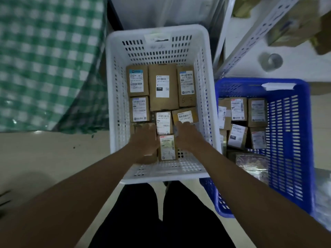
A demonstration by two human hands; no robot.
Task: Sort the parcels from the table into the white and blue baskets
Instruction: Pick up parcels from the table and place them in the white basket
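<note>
The green check cloth (44, 59) fills the 10 o'clock corner and drapes down to the pale floor (44, 154). A white shelf frame (258, 34) slants through 1 o'clock, with blurred cartons behind it.

The white basket (114, 97) stands at centre, its long sides running from 12 to 6 o'clock, with a paper tag on its far wall. The blue basket (293, 144) sits touching it at 3 o'clock, also tagged on its far rim.

Inside the white basket brown parcels lie flat, labels up, packed side by side. The big parcel (163, 86) lies at the far middle, with two smaller ones at its 9 o'clock and one at its 3 o'clock. Nearer lie a yellowish parcel (185, 115) and a small box (163, 124). The nearest parcel (167, 147) lies between the two hands.

The blue basket holds more labelled parcels at its far end and a clear plastic bag (250, 163) at its near end.

Both forearms reach in from 6 o'clock over dark trousers (161, 221). The left hand (146, 140) lies on a plain brown box at the nearest parcel's 9 o'clock; whether its fingers grip it I cannot tell. The right hand (187, 135) lies at that parcel's 3 o'clock, fingers stretched forward and touching the yellowish parcel's near edge.
</note>
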